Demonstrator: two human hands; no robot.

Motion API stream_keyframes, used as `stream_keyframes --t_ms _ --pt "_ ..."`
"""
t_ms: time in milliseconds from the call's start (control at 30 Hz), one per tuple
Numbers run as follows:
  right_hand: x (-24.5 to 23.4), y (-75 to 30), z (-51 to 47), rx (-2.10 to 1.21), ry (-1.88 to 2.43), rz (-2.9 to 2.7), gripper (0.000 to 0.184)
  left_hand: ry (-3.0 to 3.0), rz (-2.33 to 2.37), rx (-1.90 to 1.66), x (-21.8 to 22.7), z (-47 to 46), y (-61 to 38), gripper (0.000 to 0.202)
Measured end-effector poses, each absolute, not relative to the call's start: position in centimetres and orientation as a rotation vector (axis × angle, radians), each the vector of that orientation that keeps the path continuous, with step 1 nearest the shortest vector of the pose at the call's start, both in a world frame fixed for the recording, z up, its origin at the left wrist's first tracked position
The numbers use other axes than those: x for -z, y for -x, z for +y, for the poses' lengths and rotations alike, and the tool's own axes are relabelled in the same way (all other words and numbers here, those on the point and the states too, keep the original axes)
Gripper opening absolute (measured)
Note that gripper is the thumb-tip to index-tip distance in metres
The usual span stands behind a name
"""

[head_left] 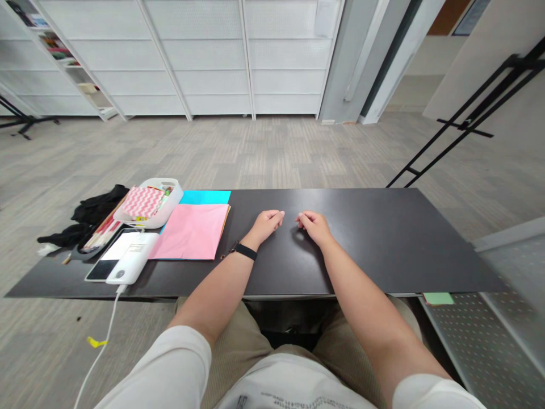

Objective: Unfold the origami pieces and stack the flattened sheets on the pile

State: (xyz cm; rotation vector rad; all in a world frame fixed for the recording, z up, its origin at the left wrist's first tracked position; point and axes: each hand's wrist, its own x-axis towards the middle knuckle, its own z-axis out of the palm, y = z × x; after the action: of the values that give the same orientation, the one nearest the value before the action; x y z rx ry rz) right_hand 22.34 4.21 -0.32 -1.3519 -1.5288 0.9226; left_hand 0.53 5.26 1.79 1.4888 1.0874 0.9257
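Observation:
My left hand hovers at or rests on the dark table, its fingers curled in and its thumb pointing right. Facing it a short gap away, my right hand is curled the same way, with a shadow beneath it. Nothing shows in either hand. A black watch band circles my left wrist. Left of my left hand lies a stack of pink paper, partly over a bright blue sheet.
At the table's left stand a white basket holding a pink zigzag-patterned item, a dark tray of sticks, a phone and a white power bank with a cable. Black cloth lies behind. A black metal stand rises beyond the right side.

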Motion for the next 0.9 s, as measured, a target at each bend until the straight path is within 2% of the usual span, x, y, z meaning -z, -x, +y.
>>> stream_keyframes --t_ms 300,533,767,833,900 --pt "0.0 -22.3 4.1 -0.942 1.33 -1.523 0.035 -1.462 1.074 -0.924 -1.7 5.0 -0.3 0.058" --pt "-0.4 -22.3 3.8 -1.023 1.266 -1.403 0.045 -1.398 1.047 -1.052 -1.6 4.7 -0.5 0.068" --pt "-0.5 -22.3 3.9 -1.015 1.276 -1.361 0.052 -1.519 1.041 -1.326 -6.6 3.8 3.6 0.085" --pt "-0.4 -22.4 4.0 -0.998 1.289 -1.387 0.053 -1.617 1.191 -1.475 -8.4 3.4 6.3 0.08" --pt "-0.3 -22.4 4.0 -0.984 1.3 -1.408 0.053 -1.713 1.398 -1.589 -9.8 2.9 9.3 0.066"
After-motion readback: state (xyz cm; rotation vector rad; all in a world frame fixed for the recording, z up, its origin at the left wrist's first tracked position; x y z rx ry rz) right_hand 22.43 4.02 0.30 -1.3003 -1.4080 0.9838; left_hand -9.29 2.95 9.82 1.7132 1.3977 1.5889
